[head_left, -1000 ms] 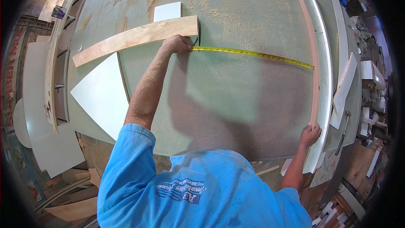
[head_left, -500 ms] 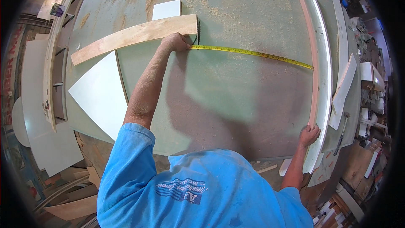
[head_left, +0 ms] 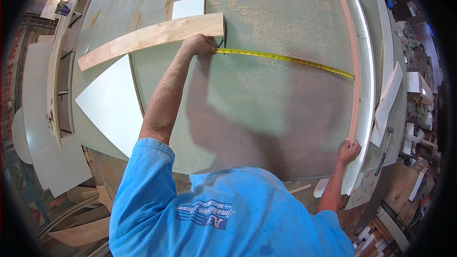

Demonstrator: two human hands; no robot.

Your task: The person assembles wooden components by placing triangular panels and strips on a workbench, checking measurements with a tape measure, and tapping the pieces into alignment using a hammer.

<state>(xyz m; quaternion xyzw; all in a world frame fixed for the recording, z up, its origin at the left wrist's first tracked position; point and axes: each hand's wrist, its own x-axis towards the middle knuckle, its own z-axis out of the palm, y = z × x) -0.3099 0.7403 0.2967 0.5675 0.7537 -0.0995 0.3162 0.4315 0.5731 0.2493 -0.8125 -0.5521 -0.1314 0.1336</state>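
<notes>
My left hand [head_left: 198, 45] is closed on a tape measure, just below the right end of a pale wooden board [head_left: 157, 36]. From it the yellow blade [head_left: 281, 57] stretches across the greenish tabletop [head_left: 247, 90] to a long reddish wood strip [head_left: 355, 104]. The tape's case is hidden by the hand. At the near end of that strip, my right hand [head_left: 349, 153] is wrapped round it. A long white strip [head_left: 369, 109] lies alongside, to the right of the reddish one.
A small white panel [head_left: 188, 7] lies behind the pale board, and a pointed white panel [head_left: 112, 100] in front of it. White offcuts [head_left: 388, 97] and a hammer-like tool [head_left: 383, 152] lie at the right edge. Sawdust covers parts of the tabletop. Scrap wood [head_left: 81, 231] lies lower left.
The view has shifted very slightly. Both hands, the tape and the strips hold the same places relative to one another.
</notes>
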